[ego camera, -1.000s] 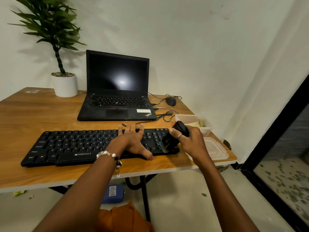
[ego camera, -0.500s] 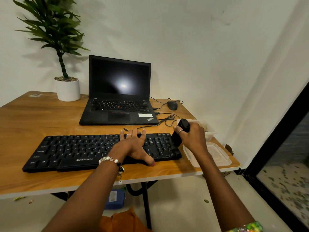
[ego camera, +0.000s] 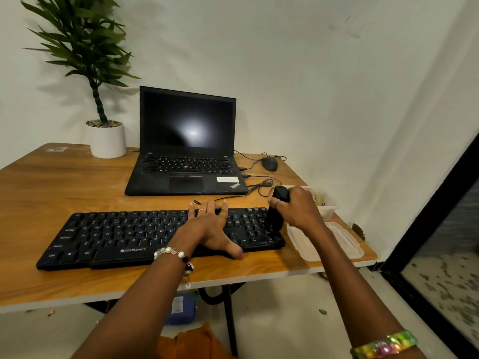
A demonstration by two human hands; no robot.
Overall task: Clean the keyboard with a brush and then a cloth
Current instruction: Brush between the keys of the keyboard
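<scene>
A black keyboard (ego camera: 124, 237) lies along the front of the wooden table (ego camera: 51, 193). My left hand (ego camera: 211, 231) rests flat on its right-middle keys, fingers spread, thumb at the front edge. My right hand (ego camera: 300, 211) grips a black brush (ego camera: 277, 211) upright, its lower end down on the number pad at the keyboard's right end. No cloth can be made out for sure.
A black laptop (ego camera: 186, 151) stands open behind the keyboard, with a mouse (ego camera: 269, 164) and loose cables to its right. A potted plant (ego camera: 106, 138) is at the back left. A clear plastic container (ego camera: 324, 206) and its lid (ego camera: 334, 242) sit at the table's right edge.
The brush has moved from the keyboard's front right corner toward its back right and stands more upright. My left hand has stayed on the keys. The camera has tilted slightly.
</scene>
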